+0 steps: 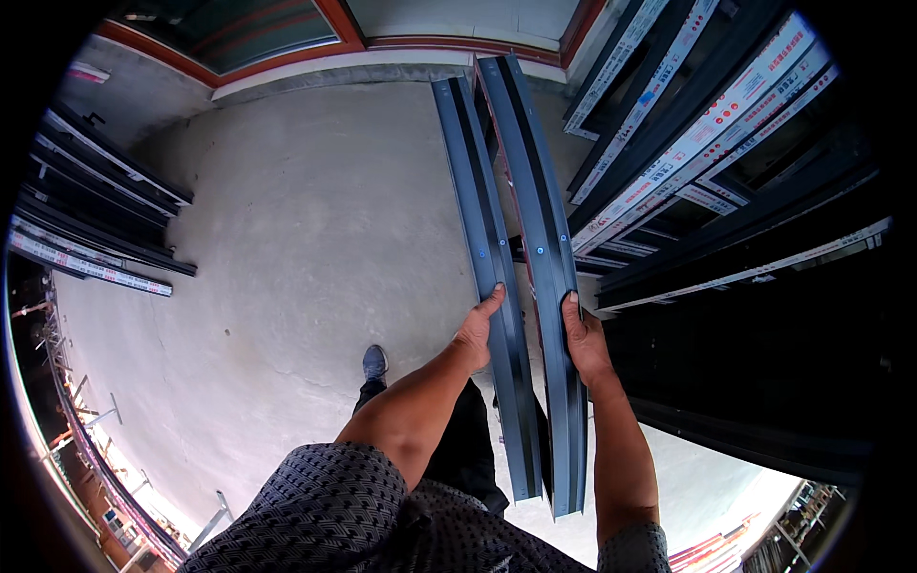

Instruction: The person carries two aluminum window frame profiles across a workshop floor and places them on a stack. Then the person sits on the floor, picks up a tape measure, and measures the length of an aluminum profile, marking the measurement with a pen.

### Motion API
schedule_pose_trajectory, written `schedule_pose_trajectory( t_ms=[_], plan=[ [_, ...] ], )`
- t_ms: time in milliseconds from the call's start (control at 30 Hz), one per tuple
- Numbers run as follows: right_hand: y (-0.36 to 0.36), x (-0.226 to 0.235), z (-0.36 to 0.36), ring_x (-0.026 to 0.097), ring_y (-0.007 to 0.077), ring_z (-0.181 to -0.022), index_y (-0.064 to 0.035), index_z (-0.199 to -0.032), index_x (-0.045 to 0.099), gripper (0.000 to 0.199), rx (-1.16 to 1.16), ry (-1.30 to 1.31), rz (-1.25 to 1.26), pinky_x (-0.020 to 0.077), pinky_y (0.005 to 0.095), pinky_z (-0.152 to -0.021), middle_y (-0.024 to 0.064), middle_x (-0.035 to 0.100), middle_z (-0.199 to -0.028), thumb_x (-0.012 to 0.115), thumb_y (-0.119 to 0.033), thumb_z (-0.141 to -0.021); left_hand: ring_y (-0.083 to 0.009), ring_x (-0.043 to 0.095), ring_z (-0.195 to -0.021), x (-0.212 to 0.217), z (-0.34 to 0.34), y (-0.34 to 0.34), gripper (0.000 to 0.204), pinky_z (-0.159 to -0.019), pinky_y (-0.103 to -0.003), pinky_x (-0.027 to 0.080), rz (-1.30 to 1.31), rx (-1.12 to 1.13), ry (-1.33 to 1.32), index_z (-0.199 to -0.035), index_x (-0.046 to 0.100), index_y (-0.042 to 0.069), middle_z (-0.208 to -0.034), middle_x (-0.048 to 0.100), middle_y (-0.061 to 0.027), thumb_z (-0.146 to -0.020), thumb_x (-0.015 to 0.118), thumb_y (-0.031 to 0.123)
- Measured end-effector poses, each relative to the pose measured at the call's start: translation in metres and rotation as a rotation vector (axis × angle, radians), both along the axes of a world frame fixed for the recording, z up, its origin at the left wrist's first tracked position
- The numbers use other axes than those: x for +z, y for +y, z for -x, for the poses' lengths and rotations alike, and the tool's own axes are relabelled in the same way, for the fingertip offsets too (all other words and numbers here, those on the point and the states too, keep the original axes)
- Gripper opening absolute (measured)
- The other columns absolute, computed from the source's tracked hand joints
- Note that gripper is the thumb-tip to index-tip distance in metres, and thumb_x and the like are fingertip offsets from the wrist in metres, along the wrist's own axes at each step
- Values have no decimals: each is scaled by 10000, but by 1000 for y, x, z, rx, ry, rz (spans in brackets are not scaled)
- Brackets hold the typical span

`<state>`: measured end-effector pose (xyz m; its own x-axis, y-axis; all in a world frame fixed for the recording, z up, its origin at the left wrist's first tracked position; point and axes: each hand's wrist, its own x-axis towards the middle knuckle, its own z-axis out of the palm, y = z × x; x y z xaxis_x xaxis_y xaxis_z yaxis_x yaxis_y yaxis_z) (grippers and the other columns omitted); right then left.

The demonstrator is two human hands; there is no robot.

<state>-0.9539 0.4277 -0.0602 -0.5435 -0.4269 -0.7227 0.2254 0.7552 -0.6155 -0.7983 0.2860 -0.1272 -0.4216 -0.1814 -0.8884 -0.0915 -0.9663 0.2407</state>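
Note:
Two long blue-grey metal profiles stretch away in front of me side by side, with a narrow gap between them. Each has a black groove along its length and small screw heads near the middle. My left hand (479, 326) is closed round the outer edge of the left profile (471, 196), its thumb lying on top. On the opposite side, my right hand (585, 342) grips the outer edge of the right profile (531, 177), thumb up. The fingers of both hands are mostly hidden under the profiles. Whether the two profiles join underneath I cannot tell.
Dark frames with printed protective tape (702, 129) lean close on the right. More dark profiles (105, 196) lie stacked at the left wall. Ahead is a red-brown window frame (358, 33) above a low sill. Bare concrete floor (287, 220) lies between, with my shoe (375, 362) on it.

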Motion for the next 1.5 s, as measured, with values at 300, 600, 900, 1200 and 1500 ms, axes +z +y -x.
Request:
schedule_pose_trajectory(
  t_ms=[300, 600, 900, 1200, 1500],
  plan=[
    [-32, 40, 2, 658, 323, -1106, 78, -1342, 615, 1117, -4, 24, -10, 494, 425, -990, 231, 681, -1187, 398, -913, -877, -271, 674, -1015, 76, -80, -65, 669, -950, -464, 538, 28, 43, 200, -1122, 668, 73, -1016, 706, -121, -850, 738, 681],
    [-54, 61, -82, 668, 287, -1040, 60, -1299, 645, 1091, -50, 149, -104, 512, 419, -947, 190, 699, -1133, 438, -916, -859, -263, 665, -1038, 124, -215, -95, 655, -975, -430, 528, 56, 273, 235, -1128, 657, 65, -1037, 697, -118, -881, 718, 669],
    [-68, 138, -173, 654, 207, -770, 38, -1016, 709, 960, 47, 316, -218, 536, 389, -764, 106, 683, -813, 449, -878, -894, -302, 623, -1045, 149, -373, -147, 587, -963, -427, 503, 167, 669, 317, -1125, 615, 29, -1035, 657, -150, -954, 655, 589],
    [-85, 176, -246, 638, 218, -896, 16, -1102, 697, 956, 225, 315, -169, 517, 412, -855, 124, 680, -942, 413, -877, -909, -319, 627, -1055, 199, -556, -188, 558, -1032, -489, 502, 413, 1011, 320, -1165, 587, 16, -1097, 640, -167, -964, 648, 533],
    [-118, 172, -321, 577, 315, -1225, 58, -1429, 508, 1100, 389, 172, -104, 469, 479, -1054, 195, 602, -1334, 454, -891, -875, -355, 655, -998, 238, -747, -163, 500, -946, -519, 549, 654, 1362, 223, -1157, 564, -19, -1042, 652, -207, -1011, 590, 458]
  ],
)
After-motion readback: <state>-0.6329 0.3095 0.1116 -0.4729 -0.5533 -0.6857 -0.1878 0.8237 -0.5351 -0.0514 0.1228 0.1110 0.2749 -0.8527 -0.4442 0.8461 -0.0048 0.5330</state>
